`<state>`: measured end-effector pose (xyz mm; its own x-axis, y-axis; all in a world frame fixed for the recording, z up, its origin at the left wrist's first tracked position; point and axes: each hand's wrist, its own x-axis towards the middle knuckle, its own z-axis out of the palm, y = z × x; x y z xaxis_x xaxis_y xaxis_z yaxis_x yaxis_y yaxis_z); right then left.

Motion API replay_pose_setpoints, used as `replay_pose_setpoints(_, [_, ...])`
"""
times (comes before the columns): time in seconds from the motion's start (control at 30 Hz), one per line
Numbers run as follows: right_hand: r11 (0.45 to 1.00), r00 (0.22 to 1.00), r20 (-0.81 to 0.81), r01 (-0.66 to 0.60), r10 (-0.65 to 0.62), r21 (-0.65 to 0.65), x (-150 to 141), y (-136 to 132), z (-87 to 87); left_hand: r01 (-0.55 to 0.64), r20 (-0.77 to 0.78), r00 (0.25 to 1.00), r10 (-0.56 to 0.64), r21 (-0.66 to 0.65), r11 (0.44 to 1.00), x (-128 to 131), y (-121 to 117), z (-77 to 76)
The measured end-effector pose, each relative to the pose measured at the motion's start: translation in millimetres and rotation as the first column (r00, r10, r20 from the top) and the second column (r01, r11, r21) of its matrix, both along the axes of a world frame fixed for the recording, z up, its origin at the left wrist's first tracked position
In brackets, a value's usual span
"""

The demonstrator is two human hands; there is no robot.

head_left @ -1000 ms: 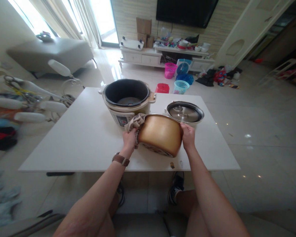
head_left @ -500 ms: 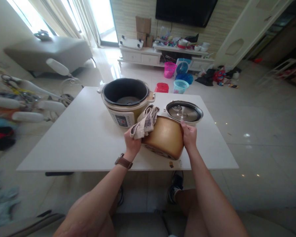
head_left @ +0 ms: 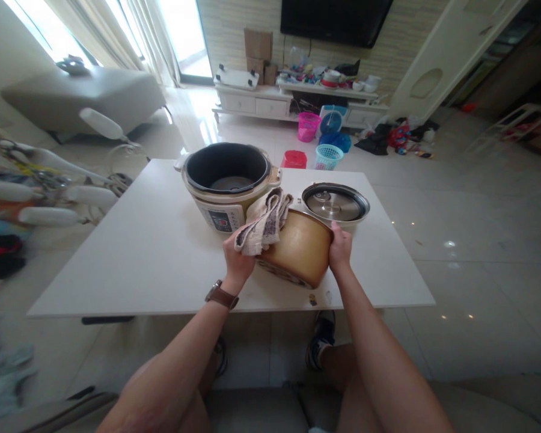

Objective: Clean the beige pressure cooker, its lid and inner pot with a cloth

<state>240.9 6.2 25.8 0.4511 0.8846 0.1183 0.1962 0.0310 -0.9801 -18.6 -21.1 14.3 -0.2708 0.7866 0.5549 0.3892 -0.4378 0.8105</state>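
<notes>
Over the table's front half I hold a golden inner pot, tilted so part of its underside shows. My right hand grips its right rim, thumb on top. At the pot's left side my left hand is closed on a folded beige cloth with dark patterning, which lies against the pot. Behind the cloth stands the rice cooker body, uncovered, with a dark interior and a front control panel. The cooker's round lid rests beyond the pot to the right, its metal inner face up.
All this is on a white table, with small stickers near its front edge. Beyond it on the floor are a red stool, a light blue basket and a pink basket. White padded equipment stands at the left.
The pot, cloth and both hands have shifted slightly left in view, and the whole scene has moved a little left too. My grip looks the same.
</notes>
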Motion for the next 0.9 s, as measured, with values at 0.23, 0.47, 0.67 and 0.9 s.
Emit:
replay_pose_setpoints(0.23, [1.0,1.0,-0.003,0.02,-0.02,0.01,-0.5,-1.2,1.6,-0.02,0.316,0.945,0.088,-0.212,0.977,-0.2,12.7,-8.7])
replay_pose_setpoints(0.47, [1.0,0.999,0.03,0.021,-0.02,-0.011,2.6,0.7,-1.0,0.102,0.629,0.697,0.344,-0.562,0.821,2.0,22.0,-30.4])
replay_pose_setpoints(0.67, [0.998,0.996,0.084,0.034,-0.03,-0.056,4.1,2.7,-6.0,-0.024,0.495,0.834,0.244,-0.409,0.912,0.8,18.2,-17.2])
replay_pose_setpoints(0.9, [0.994,0.996,0.083,0.032,-0.023,-0.101,3.0,5.1,-7.5,-0.037,0.193,0.98,0.058,-0.114,0.993,-0.4,-0.7,4.7])
